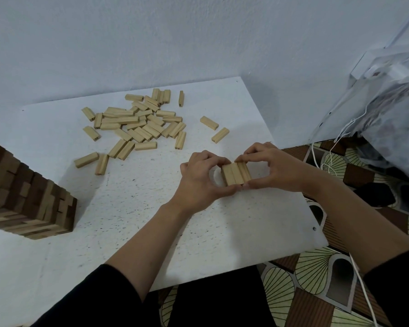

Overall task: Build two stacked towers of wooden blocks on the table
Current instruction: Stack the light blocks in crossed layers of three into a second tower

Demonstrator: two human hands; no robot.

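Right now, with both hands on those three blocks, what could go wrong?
The left hand and right hand pinch the three blocks; uneven pressure could skew the row, so this tower starts crooked. The row sits near the right edge of the table, so a nudge might knock blocks to the floor. A careless reach for the loose pile could brush the tall tower.

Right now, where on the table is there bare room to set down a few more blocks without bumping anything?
Bare table lies between the finished tower and the left hand, running to the near edge. The far middle is crowded with loose blocks. The left hand and right hand grip the three-block row, so that spot is taken.
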